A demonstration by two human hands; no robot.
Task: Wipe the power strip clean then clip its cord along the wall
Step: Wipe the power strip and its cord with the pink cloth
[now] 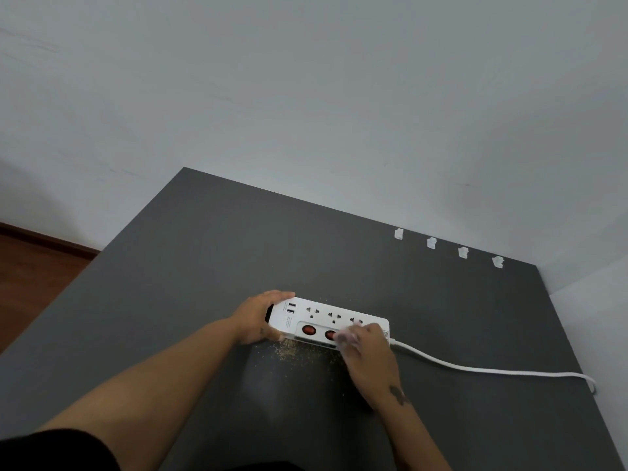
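Pale grey painted wall (306, 96) fills the upper half, meeting a second wall at the right. Below it a dark grey matte tabletop (204, 260), far edge pushed against the wall. Strip of reddish-brown wooden floor (30, 266) at left, past the tabletop's left edge.

White rectangular plastic power strip (326, 321) lies flat on the tabletop, roughly mid-surface, well apart from the far edge, long side running left to right. Top face shows three sockets, two USB ports at its left end, two round red switches along its near side. White round cord (475, 368) leaves the strip's right end, runs right across the tabletop and drops over the right edge.

Left hand (255, 317) wraps the strip's left end, fingers over the far side, thumb on the near side, closed firmly on it. Right hand (367, 348) sits on the strip's right part, fingers curled down onto a small pale crumpled wipe (345, 336), pressed against the strip near the right red switch; wipe blurred, mostly hidden.

Four small white plastic cord clips (431, 243) in a row at the far edge near the right corner, on wall or tabletop cannot tell, all without cord.

Scatter of tan crumbs (295, 351) on the tabletop just beside the strip's near side, a few by its far side.
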